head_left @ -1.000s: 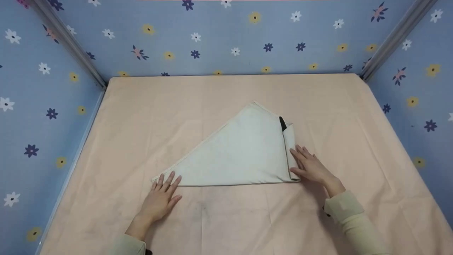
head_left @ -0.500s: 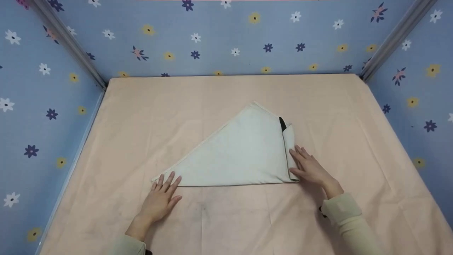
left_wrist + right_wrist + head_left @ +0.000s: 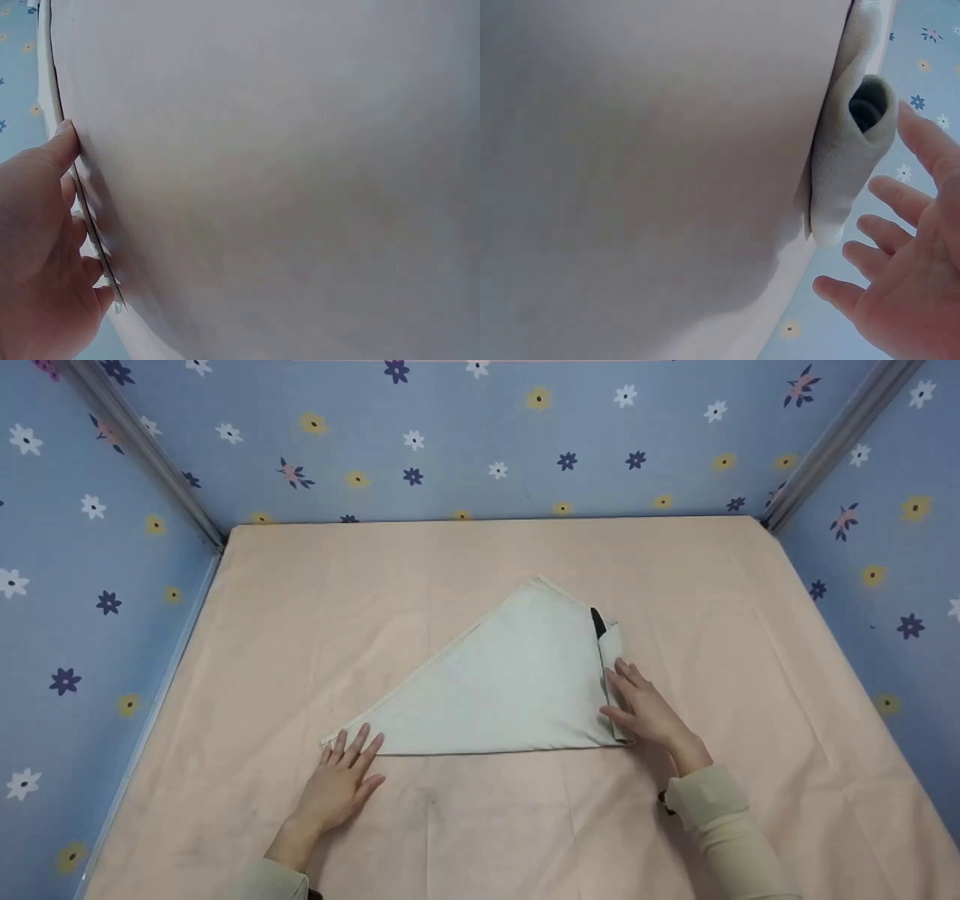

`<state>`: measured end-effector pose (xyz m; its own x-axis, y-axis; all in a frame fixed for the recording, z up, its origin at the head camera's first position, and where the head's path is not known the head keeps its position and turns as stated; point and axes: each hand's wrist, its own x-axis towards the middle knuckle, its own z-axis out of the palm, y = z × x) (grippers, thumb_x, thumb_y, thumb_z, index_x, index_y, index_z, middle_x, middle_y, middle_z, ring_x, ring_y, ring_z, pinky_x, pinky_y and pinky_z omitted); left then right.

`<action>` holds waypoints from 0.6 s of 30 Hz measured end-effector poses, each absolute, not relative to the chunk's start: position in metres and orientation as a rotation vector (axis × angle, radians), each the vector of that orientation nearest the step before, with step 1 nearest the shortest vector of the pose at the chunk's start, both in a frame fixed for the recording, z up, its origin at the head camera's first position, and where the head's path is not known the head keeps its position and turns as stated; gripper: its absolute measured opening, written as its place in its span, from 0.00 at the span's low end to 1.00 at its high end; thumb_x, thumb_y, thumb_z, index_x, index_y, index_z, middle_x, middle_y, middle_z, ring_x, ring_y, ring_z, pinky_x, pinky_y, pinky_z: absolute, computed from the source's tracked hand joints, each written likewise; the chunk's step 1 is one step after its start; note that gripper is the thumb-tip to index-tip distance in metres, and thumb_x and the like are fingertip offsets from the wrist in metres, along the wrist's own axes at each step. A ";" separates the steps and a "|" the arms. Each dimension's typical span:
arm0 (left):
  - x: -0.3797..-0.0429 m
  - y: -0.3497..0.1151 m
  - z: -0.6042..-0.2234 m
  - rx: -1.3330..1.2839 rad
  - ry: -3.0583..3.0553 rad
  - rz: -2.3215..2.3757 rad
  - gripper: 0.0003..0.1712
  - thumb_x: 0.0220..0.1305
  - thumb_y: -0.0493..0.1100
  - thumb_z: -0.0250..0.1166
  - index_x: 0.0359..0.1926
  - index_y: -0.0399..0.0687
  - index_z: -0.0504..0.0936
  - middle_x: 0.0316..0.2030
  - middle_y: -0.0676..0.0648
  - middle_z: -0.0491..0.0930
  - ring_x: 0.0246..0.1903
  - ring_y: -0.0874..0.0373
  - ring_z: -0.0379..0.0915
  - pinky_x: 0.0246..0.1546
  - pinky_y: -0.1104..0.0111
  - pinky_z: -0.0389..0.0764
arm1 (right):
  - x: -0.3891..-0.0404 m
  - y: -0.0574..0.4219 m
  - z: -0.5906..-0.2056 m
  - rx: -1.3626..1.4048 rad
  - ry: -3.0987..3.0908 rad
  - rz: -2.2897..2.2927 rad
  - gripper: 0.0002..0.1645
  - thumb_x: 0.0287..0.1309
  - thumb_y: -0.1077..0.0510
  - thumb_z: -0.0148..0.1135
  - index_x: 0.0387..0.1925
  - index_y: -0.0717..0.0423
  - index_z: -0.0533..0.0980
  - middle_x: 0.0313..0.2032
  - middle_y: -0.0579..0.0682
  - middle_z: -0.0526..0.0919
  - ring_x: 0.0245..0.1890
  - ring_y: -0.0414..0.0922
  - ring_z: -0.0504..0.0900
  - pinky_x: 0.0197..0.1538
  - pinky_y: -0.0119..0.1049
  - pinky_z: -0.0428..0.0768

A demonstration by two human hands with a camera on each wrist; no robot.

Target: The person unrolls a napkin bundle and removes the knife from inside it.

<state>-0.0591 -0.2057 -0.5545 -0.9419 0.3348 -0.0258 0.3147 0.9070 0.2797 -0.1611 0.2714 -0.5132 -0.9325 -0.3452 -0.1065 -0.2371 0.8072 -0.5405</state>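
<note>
A pale, whitish cloth [image 3: 487, 682] lies on the sheet, folded to a pointed shape with its straight edge toward me. Its right end is turned into a narrow roll [image 3: 847, 157], whose near end shows an open loop with a dark inside. A small dark patch [image 3: 598, 622] peeks out near the top of that roll. My left hand [image 3: 337, 791] rests with spread, straight fingers on the cloth's left corner. My right hand [image 3: 649, 712] reaches over the rolled end with extended fingers and grips nothing; whether every fingertip touches the cloth cannot be made out.
A beige sheet [image 3: 480, 832] with creases covers the surface. Blue flowered panels [image 3: 480, 435] stand at the back and both sides, with grey posts [image 3: 847, 442] at the back corners.
My right hand has shifted a little left, further over the cloth's rolled end. The left hand and the cloth's outline stay almost as they were.
</note>
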 end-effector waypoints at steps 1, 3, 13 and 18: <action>-0.059 -0.206 -0.555 0.509 2.996 0.420 0.33 0.63 0.54 0.52 0.66 0.48 0.57 0.65 0.41 0.50 0.63 0.36 0.40 0.58 0.44 0.46 | -0.162 0.270 -0.513 -0.456 2.794 -0.804 0.39 0.55 0.48 0.59 0.64 0.60 0.57 0.66 0.59 0.47 0.65 0.57 0.41 0.62 0.57 0.45; -0.059 -0.206 -0.555 0.507 2.997 0.423 0.33 0.63 0.54 0.52 0.66 0.48 0.57 0.65 0.41 0.50 0.63 0.36 0.40 0.58 0.44 0.46 | -0.164 0.269 -0.514 -0.458 2.798 -0.807 0.39 0.55 0.49 0.59 0.63 0.60 0.58 0.66 0.58 0.47 0.65 0.57 0.41 0.62 0.57 0.45; -0.059 -0.206 -0.556 0.509 3.001 0.426 0.33 0.62 0.54 0.52 0.66 0.48 0.57 0.65 0.41 0.51 0.63 0.36 0.40 0.58 0.44 0.46 | -0.173 0.262 -0.519 -0.428 2.805 -0.796 0.35 0.53 0.49 0.60 0.61 0.56 0.63 0.66 0.59 0.46 0.65 0.59 0.40 0.61 0.58 0.44; -0.059 -0.206 -0.555 0.511 2.994 0.454 0.33 0.63 0.54 0.52 0.66 0.48 0.56 0.65 0.41 0.50 0.63 0.36 0.40 0.59 0.45 0.45 | -0.174 0.262 -0.520 -0.449 2.809 -0.767 0.35 0.52 0.49 0.61 0.60 0.57 0.64 0.66 0.62 0.46 0.65 0.61 0.40 0.59 0.63 0.45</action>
